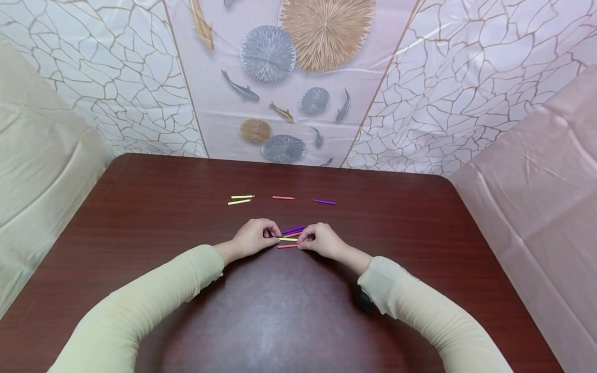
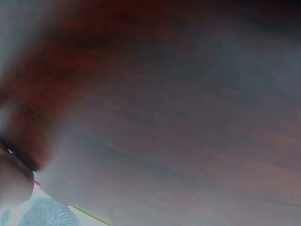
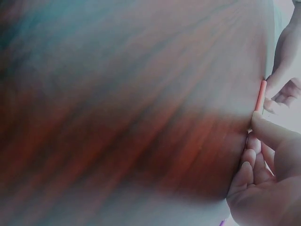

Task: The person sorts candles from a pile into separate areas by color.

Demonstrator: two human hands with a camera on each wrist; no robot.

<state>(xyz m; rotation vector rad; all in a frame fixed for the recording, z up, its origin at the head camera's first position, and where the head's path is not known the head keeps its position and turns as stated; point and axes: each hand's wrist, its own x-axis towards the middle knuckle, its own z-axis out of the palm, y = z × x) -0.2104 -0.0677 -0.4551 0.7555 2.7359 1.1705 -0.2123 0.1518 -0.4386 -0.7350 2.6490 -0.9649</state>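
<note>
Between my two hands a thin yellow candle lies crosswise above the table. My left hand pinches its left end with thumb and fingers, and my right hand pinches its right end. Just nearer to me is a red-pink candle; its right end meets my right thumb. In the right wrist view that red-pink candle shows beside the thumb tip. Behind the yellow candle lie a purple candle and a pink one, partly covered by the fingers. The left wrist view catches only a sliver of the left hand.
Farther back on the dark wood table lie two yellow candles, a red-pink candle and a purple candle, spread from left to right. Patterned cloth hangs behind the table's far edge.
</note>
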